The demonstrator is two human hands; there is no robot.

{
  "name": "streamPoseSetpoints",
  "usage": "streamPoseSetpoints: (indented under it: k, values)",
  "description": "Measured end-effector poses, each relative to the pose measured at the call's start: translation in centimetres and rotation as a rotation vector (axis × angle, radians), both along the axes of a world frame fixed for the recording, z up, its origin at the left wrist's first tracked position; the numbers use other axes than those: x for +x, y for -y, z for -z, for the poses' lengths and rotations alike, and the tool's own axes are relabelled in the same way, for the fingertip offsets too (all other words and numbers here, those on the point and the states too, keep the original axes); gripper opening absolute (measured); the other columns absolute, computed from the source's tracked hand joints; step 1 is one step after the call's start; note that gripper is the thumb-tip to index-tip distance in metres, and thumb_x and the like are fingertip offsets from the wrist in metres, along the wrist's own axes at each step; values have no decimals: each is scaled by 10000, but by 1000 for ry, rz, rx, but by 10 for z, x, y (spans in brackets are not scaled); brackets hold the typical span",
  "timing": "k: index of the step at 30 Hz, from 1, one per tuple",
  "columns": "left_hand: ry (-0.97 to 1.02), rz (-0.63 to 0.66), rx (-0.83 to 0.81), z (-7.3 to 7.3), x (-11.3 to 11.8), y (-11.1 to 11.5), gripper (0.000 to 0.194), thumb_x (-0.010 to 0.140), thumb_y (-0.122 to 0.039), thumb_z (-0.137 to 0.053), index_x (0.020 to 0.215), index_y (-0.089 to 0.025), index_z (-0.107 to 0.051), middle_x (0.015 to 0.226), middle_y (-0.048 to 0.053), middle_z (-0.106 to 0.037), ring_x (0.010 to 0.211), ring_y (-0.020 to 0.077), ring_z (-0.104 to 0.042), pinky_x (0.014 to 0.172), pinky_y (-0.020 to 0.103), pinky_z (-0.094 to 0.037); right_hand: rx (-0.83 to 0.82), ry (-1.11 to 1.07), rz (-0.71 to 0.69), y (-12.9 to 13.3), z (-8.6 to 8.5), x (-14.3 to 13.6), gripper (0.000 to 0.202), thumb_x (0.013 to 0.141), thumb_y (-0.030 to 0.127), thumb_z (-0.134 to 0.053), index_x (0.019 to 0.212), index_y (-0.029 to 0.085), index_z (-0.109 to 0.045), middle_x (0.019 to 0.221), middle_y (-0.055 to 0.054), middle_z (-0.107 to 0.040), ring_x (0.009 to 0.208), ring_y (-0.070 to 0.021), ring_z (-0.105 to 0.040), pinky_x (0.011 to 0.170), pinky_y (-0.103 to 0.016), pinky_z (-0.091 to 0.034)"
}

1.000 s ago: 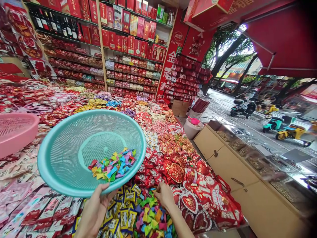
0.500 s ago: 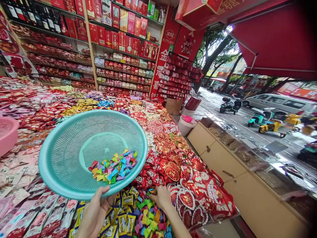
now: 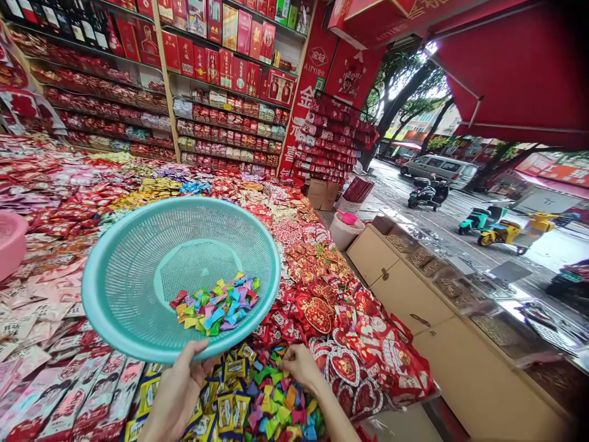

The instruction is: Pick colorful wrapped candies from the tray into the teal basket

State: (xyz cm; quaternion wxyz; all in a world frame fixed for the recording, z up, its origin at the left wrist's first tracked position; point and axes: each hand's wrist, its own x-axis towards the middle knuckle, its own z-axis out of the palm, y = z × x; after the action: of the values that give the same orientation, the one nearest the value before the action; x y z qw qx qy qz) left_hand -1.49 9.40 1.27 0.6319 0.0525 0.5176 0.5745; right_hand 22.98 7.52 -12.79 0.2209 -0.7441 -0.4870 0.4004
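Note:
A round teal mesh basket (image 3: 124, 270) tilts above the sweets, with a small heap of colourful wrapped candies (image 3: 221, 304) in its lower right part. My left hand (image 3: 181, 380) grips the near rim, thumb on top and fingers underneath. To the right, my right hand (image 3: 301, 368) dips its curled fingers into a pile of bright small candies (image 3: 276, 405); whatever is between the fingertips is too small to make out. Yellow-and-blue wrapped candies (image 3: 227, 411) lie between the two hands.
Red heart-patterned bags (image 3: 345, 362) lie right of my right hand. A pink basket (image 3: 10, 245) stands at the left edge. Beyond are packed shelves (image 3: 230, 86), a white bucket (image 3: 343, 233) with a pink scoop, and a tan cabinet (image 3: 414, 307) bearing trays.
The teal basket has shifted slightly right and up with my left hand on its rim. My right hand's fingers have drawn closer together at the candy pile. The van outside has moved left.

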Motion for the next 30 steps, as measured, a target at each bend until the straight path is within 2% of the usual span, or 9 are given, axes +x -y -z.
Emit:
streamPoseSetpoints:
  k: [5,9,12,15,19,22,24,27,30]
  values:
    - [17,-13,15,3,-2,7,119,708,-18,-631,632,-105,-661,741,74,-697,710,188,-667,752,384,-592,30,-270,25,0,-7,16,237,654,351,-723,573,181,-579,528,45,-536,527,-100,-432,559,-240,-335]
    - [34,-15,7,5,-3,11,97,726,-36,-626,671,-95,-680,747,84,-699,750,205,-674,765,397,-589,78,-470,56,3,-26,24,365,584,500,-784,608,176,-617,582,38,-557,578,-101,-440,610,-249,-349]
    - [27,-30,4,5,-3,13,95,734,-37,-616,684,-83,-682,753,90,-698,732,192,-669,752,380,-592,62,-547,73,6,-44,25,402,570,537,-801,635,176,-636,610,38,-560,599,-99,-443,626,-246,-347]
    - [30,-38,7,6,-2,16,74,729,-42,-625,699,-79,-681,779,101,-703,736,193,-668,740,375,-594,62,-572,85,4,-67,24,417,565,550,-811,642,180,-636,594,46,-543,571,-92,-422,585,-241,-325]
    - [31,-55,23,8,1,25,98,692,-51,-664,762,-113,-692,834,83,-717,783,209,-676,737,376,-594,152,-575,74,-7,-109,17,444,575,582,-805,694,180,-657,613,31,-582,571,-101,-455,567,-243,-335]
    - [19,-68,19,13,4,33,95,662,-57,-689,730,-123,-685,848,77,-718,807,216,-673,732,367,-593,251,-586,40,-18,-140,3,459,587,595,-799,725,178,-668,645,13,-621,598,-113,-500,576,-245,-365]
    - [22,-71,20,18,6,39,76,649,-69,-703,696,-123,-677,841,77,-714,810,215,-669,729,360,-590,305,-602,3,-25,-153,-11,462,594,597,-796,733,175,-670,669,2,-644,622,-120,-527,588,-245,-386]
    - [19,-44,20,25,7,44,51,651,-107,-716,690,-117,-685,809,73,-701,787,205,-662,729,345,-585,344,-636,-34,-31,-158,-31,459,599,592,-793,722,170,-662,670,-6,-658,626,-125,-546,595,-247,-405]
    - [15,-61,-5,25,9,47,57,634,-89,-717,662,-120,-677,732,43,-670,718,168,-638,727,324,-579,332,-651,-42,-34,-150,-46,438,614,569,-788,707,166,-644,637,1,-647,581,-112,-526,570,-243,-393]
